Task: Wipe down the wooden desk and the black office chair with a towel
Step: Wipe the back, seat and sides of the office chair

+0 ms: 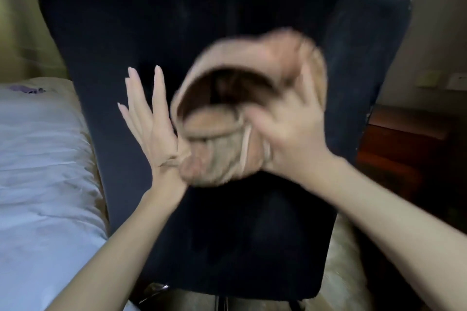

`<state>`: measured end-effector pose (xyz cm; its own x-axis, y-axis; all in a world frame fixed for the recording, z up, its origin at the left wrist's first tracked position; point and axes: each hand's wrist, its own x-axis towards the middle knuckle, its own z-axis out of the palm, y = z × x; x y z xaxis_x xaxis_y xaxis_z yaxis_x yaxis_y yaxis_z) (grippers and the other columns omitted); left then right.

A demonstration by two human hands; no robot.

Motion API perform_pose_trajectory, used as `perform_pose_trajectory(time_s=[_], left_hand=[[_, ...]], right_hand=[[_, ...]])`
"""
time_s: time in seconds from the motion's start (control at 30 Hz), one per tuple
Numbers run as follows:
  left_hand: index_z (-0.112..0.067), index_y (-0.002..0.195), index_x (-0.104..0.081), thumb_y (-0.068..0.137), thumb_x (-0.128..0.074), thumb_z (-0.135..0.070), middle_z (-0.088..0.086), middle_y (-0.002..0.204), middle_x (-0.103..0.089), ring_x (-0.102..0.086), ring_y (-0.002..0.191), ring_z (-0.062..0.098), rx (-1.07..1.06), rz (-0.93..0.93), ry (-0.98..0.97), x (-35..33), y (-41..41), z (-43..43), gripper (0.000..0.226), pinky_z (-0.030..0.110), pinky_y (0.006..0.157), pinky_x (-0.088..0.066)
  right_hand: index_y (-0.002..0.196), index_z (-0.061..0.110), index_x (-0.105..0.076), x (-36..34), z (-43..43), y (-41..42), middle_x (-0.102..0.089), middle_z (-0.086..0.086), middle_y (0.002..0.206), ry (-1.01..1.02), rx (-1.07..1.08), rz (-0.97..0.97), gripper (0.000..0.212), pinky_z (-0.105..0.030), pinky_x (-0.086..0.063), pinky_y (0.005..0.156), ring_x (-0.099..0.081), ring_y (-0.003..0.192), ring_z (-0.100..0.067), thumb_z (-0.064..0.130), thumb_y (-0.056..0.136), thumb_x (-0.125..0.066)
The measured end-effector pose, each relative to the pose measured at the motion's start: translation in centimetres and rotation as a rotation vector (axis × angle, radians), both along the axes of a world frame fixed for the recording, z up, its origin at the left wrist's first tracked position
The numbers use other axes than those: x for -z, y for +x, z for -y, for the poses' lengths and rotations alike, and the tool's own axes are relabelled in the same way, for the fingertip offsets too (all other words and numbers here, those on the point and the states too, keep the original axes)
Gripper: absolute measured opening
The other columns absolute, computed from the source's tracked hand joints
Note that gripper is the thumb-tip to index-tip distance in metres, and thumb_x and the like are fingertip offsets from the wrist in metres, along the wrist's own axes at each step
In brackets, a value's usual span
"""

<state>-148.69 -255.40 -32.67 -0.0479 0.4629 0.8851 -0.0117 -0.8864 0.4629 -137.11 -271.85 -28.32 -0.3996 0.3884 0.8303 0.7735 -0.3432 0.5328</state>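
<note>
- Beige cloth: the towel point(217, 134) is bunched into a loose, rounded bundle in front of the middle of the black office chair point(202, 20) backrest. A dark hollow shows in its upper folds.
- Left hand point(149, 121): at the left edge of the bundle, over the left half of the backrest. Its fingers point(158, 83) are straight, spread apart and pointing up. The towel meets this hand at the base of the palm, and a thin edge of cloth crosses the wrist. Whether the thumb pinches the cloth cannot be told — that spot is blurred.
- Right hand point(290, 139): on the right side of the bundle, over the right half of the backrest and heavily blurred. The towel's folds are gathered under its palm and it grips them, its fingers reaching up over the cloth.
- The towel therefore lies between the two hands, touching both. Contact between cloth and backrest cannot be confirmed.
- Chair: the backrest fills most of the view, upright and slightly tilted, with a worn light patch at its upper right corner. A chrome base part point(154, 288) shows under its lower edge.
- Left of the chair: a bed point(45, 159) with a white sheet, and a small purple item point(27, 89) on it — too indistinct to identify.
- Right of the chair: a reddish wooden cabinet point(404, 139), in shadow.
</note>
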Motion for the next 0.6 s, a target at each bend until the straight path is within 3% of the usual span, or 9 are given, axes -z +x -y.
perform_pose_trajectory(time_s=[0.07,0.13,0.27,0.33,0.4,0.5,0.6], left_hand=[[-0.011,0.161,-0.03,0.105,-0.05,-0.015,0.018,0.171,-0.012,-0.011,0.16,0.029,0.035,-0.002,-0.02,0.8,0.6,0.1,0.06,0.06,0.126,0.0],[-0.008,0.16,-0.033,0.105,-0.045,-0.017,0.02,0.17,-0.017,-0.015,0.159,0.031,0.03,0.012,0.054,1.6,1.1,0.4,0.058,0.063,0.125,0.001],[-0.005,0.159,-0.033,0.104,-0.042,-0.022,0.022,0.169,-0.019,-0.016,0.158,0.032,0.004,-0.052,0.263,2.9,2.1,1.6,0.058,0.065,0.125,0.001],[-0.007,0.16,-0.031,0.105,-0.041,-0.024,0.02,0.17,-0.016,-0.013,0.159,0.031,0.011,-0.079,0.27,3.2,2.4,1.7,0.059,0.065,0.125,0.002],[-0.007,0.161,-0.029,0.106,-0.04,-0.025,0.02,0.17,-0.015,-0.011,0.16,0.03,0.008,-0.098,0.272,3.3,2.6,1.4,0.059,0.067,0.124,0.002],[-0.009,0.161,-0.029,0.105,-0.044,-0.021,0.02,0.17,-0.015,-0.012,0.159,0.03,-0.025,-0.112,0.289,3.3,3.0,1.1,0.06,0.066,0.124,0.003],[-0.002,0.155,-0.041,0.103,-0.053,-0.012,0.021,0.169,-0.017,-0.014,0.159,0.031,-0.02,-0.088,0.248,3.0,3.4,1.3,0.054,0.062,0.125,0.005]], right_hand=[[0.107,0.011,-0.079,6.2,-0.5,0.9,-0.075,-0.02,0.109,-0.059,-0.099,-0.064,0.029,-0.073,-0.028,0.114,-0.069,0.11,-0.042,0.02,0.08,-0.073],[0.113,0.016,-0.074,12.2,-0.3,1.6,-0.074,-0.016,0.11,-0.177,-0.145,-0.104,0.03,-0.07,-0.024,0.118,-0.066,0.114,-0.039,0.02,0.086,-0.064],[0.109,0.022,-0.079,21.1,2.4,2.8,-0.075,-0.002,0.114,-0.572,-0.005,-0.011,0.032,-0.061,-0.016,0.125,-0.062,0.123,-0.027,0.016,0.083,-0.062],[0.104,0.023,-0.079,22.0,3.6,3.0,-0.075,0.002,0.108,-0.635,0.016,0.042,0.026,-0.059,-0.015,0.126,-0.065,0.117,-0.024,0.013,0.088,-0.061],[0.103,0.02,-0.077,19.6,4.2,2.5,-0.074,0.002,0.106,-0.549,-0.057,0.036,0.02,-0.059,-0.026,0.123,-0.068,0.111,-0.022,0.013,0.096,-0.06],[0.106,0.019,-0.074,10.3,4.8,1.6,-0.075,-0.002,0.11,-0.206,-0.191,-0.058,0.019,-0.058,-0.043,0.112,-0.067,0.114,-0.022,0.027,0.103,-0.058],[0.099,0.01,-0.076,-0.9,6.2,1.4,-0.077,-0.016,0.099,0.082,-0.091,0.213,0.014,-0.071,-0.039,0.107,-0.07,0.104,-0.038,0.022,0.093,-0.072]])
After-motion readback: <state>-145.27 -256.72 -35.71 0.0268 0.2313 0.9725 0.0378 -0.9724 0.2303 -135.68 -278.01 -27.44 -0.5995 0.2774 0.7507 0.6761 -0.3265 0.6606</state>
